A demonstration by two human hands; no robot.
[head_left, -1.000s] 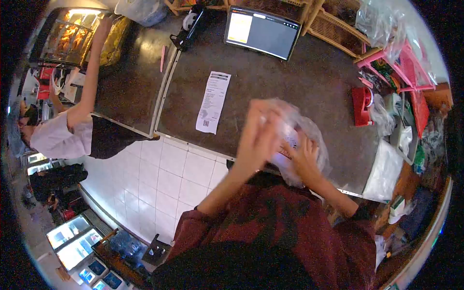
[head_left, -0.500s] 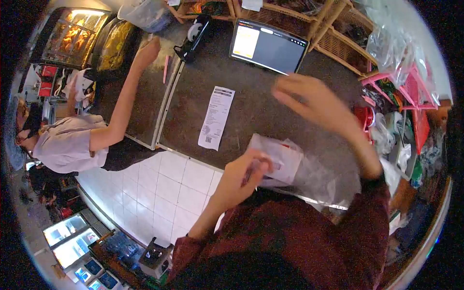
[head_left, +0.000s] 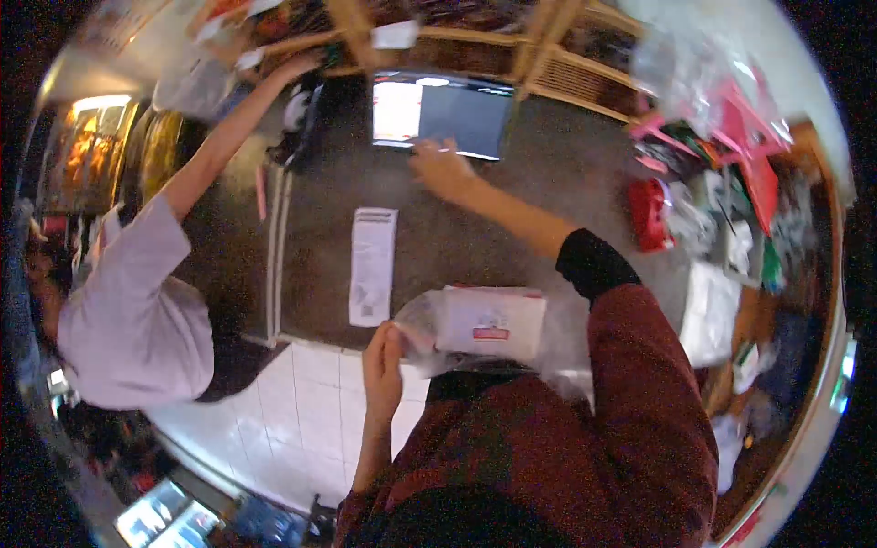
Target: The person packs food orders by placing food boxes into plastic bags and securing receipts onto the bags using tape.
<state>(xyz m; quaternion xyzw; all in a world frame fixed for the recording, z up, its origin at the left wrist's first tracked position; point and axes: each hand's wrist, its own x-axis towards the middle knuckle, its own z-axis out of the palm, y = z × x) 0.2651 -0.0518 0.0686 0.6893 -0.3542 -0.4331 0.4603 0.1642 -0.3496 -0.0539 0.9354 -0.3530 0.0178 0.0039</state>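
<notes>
Left hand (head_left: 384,365) pinches plastic bag (head_left: 417,323), desk's (head_left: 548,210) near edge.
Right hand (head_left: 446,173) at tablet (head_left: 461,111), grip unclear; tug could drop box (head_left: 519,327).

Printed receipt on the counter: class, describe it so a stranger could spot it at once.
Find the dark counter, then the lit tablet toward its back. Between tablet and left hand lies the printed receipt: unlike the bagged box nearby, a flat, narrow white strip.

Receipt (head_left: 373,267) lies left of box (head_left: 491,324), before tablet (head_left: 466,114)
</notes>
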